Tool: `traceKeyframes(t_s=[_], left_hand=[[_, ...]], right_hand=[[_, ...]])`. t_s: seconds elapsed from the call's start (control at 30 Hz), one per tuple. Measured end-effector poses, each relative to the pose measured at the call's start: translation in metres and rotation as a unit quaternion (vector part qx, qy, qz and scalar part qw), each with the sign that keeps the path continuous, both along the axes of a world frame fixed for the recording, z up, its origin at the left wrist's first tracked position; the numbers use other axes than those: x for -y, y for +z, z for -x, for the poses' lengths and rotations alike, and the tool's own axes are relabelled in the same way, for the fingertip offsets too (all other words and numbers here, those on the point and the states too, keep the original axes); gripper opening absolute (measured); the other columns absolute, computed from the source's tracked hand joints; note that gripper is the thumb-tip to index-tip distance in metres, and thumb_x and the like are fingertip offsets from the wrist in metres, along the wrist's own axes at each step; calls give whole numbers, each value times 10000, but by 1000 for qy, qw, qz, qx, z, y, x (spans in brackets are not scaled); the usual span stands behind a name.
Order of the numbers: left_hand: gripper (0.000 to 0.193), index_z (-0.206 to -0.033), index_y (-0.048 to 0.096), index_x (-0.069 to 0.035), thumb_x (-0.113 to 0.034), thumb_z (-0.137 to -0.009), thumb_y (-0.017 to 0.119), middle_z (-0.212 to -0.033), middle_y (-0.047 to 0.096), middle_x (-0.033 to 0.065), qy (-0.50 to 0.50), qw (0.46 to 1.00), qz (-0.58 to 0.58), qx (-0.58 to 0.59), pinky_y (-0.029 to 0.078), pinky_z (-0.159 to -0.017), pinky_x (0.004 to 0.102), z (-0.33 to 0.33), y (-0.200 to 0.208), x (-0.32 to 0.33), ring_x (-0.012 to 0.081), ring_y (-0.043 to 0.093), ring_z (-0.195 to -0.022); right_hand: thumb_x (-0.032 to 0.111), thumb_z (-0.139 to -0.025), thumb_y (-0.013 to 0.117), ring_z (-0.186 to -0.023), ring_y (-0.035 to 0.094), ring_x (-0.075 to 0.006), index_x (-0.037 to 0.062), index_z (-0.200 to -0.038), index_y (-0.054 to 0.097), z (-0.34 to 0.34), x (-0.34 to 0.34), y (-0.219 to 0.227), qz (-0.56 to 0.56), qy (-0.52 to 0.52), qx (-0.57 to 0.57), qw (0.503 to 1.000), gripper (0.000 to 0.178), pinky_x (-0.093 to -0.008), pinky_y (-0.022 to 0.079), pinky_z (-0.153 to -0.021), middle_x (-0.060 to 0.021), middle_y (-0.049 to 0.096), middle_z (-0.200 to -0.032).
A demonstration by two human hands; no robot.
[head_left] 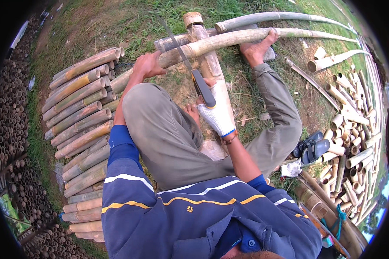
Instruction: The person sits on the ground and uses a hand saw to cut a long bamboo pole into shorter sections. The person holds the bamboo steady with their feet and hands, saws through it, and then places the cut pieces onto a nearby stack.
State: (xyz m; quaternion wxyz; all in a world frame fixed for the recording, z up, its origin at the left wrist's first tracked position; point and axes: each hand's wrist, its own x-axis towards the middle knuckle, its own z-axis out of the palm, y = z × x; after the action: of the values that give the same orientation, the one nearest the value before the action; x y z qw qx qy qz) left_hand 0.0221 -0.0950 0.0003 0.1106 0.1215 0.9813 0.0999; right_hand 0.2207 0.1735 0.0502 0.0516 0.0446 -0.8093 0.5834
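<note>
**Saw [202,87] across bamboo pole [227,39], both hands on the job**

Pole lay slantwise over a bamboo support [211,64], w/ another length just behind it; R foot [257,49] was against it, right of the blade. Looked stiff & hollow, so prob. light for its bulk, but awkward b/c of length. Smooth round skin would prob. slip or roll, & the wall could split along the grain. Best hold: palm over the top, well clear of the blade, w/ the foot as 2nd anchor. Saw seemed light, blade thin & likely a bit springy; handle was the only sensible grip.

L hand [148,65], bare, sat over the pole left of the blade, thumb apart from the fingers. Fingertips were hidden, so couldn't tell how far they closed or how tight. R hand [217,110], in a white knit glove, had fingers wrapped round the saw's dark handle, no visible gap. Blade crossed the pole in view; couldn't tell if the teeth were in the wood.
</note>
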Motion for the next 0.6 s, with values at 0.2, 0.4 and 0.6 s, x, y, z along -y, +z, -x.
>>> traceKeyframes(t_s=[0.2,0.4,0.6], left_hand=[[821,-1399,657,-106,-444,-693,907,-1119,785,264,-1,1000,13,-2,585,-986,551,-2,-7,-3,462,743,-1085],[860,-1452,632,-113,-439,-696,879,-1088,787,271,17,1000,5,20,592,-963,543,-14,-8,-8,449,758,-1048],[793,-1350,657,-48,-459,-715,892,-1082,794,250,0,1000,3,-19,589,-958,548,-9,-3,-7,445,755,-1059]], right_hand=[[-53,-895,599,-1257,652,-271,-5,-1497,521,-169,-58,9,-7,-31,142,989,610,-346,479,-1122,-177,627,-1367],[-54,-877,662,-1143,665,-239,25,-1481,525,-12,-11,-37,49,3,59,997,624,-350,527,-1015,-154,637,-1293],[27,-866,727,-1020,690,-266,53,-1455,551,8,-2,-62,23,-23,6,999,615,-367,555,-925,-116,671,-1091]])
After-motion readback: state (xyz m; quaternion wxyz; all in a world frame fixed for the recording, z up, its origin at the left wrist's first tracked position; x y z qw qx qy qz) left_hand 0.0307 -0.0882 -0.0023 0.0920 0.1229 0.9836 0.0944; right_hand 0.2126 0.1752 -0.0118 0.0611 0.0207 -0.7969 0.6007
